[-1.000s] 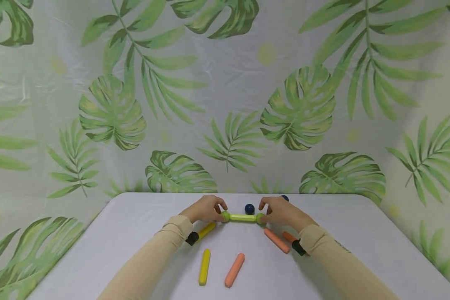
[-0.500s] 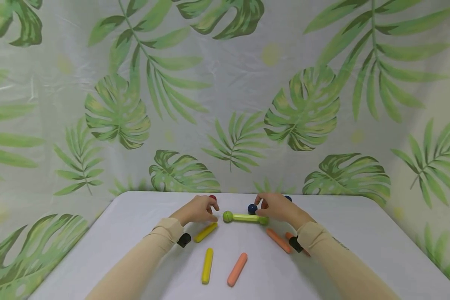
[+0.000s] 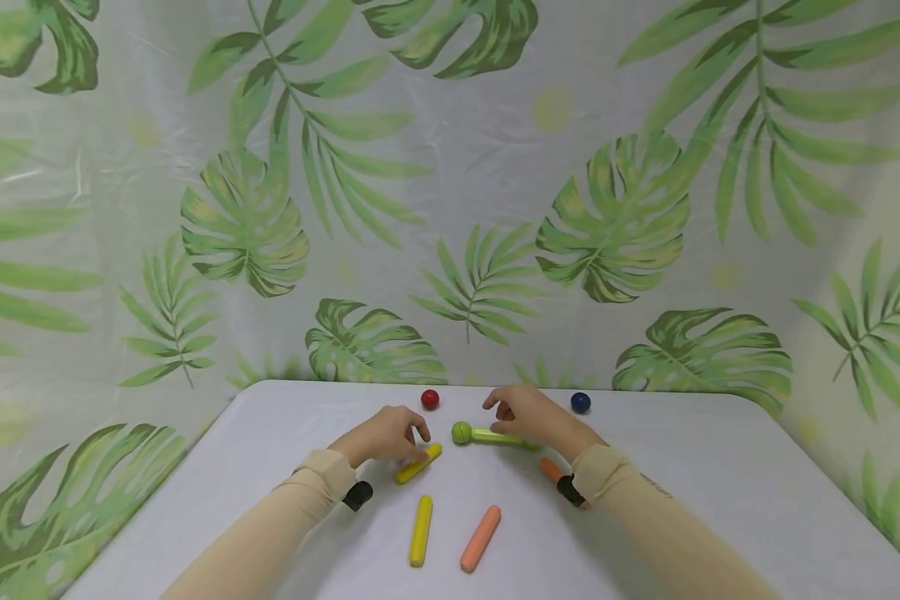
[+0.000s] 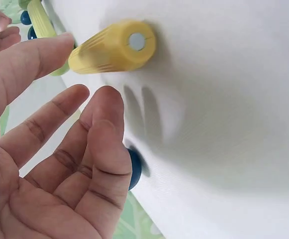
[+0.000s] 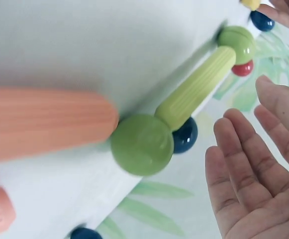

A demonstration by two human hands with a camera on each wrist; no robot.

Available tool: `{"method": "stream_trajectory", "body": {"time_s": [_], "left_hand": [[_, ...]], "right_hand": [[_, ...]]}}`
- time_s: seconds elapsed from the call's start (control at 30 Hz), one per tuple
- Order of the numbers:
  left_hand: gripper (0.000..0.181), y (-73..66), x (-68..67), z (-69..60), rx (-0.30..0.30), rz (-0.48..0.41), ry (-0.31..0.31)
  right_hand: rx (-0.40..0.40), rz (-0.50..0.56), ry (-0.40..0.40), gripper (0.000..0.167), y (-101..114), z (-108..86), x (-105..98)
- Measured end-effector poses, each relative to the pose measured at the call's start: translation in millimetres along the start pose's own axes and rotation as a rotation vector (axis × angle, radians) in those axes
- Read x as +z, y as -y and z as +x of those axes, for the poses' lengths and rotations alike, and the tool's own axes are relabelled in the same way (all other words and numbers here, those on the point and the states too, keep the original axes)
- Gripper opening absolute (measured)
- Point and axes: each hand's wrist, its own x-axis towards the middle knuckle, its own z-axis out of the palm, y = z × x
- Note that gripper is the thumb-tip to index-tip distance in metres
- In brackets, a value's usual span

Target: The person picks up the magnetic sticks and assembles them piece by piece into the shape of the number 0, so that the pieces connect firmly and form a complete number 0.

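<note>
My left hand hovers over a yellow stick, thumb tip close to one end of it in the left wrist view; whether they touch I cannot tell. Its fingers are loosely bent around nothing. On the table a light green stick lies joined between two green balls, the left one in plain sight and the right one partly covered by my right hand in the head view. My right hand is above this piece, fingers relaxed and holding nothing.
Nearer lie another yellow stick and an orange stick. More orange sticks sit under my right wrist. A red ball and a blue ball are at the back; another blue ball is behind the green piece.
Both hands have let go of the green balls. My left hand has moved left and nearer, to the yellow stick. My right hand has shifted left over the green piece, covering a blue ball.
</note>
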Motion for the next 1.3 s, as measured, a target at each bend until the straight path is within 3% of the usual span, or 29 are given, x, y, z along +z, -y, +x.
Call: {"method": "stream_trajectory", "body": {"time_s": [0.37, 0.73, 1.0, 1.3], "left_hand": [[0.016, 5.7, 7.1, -1.8, 0.016, -0.007, -0.003], [0.015, 9.2, 11.0, -2.2, 0.024, -0.027, -0.019], [0.014, 7.2, 11.8, -3.0, -0.001, -0.041, -0.017], [0.014, 7.2, 12.0, -3.8, 0.015, -0.034, -0.019]], "right_hand": [[-0.017, -0.067, 0.021, 0.035, 10, 10.5, 19], [0.030, -0.079, 0.032, 0.038, 20, 19.3, 32], [0.008, -0.085, 0.018, 0.039, 19, 21.6, 38], [-0.025, -0.065, 0.025, 0.039, 15, 25.0, 42]]}}
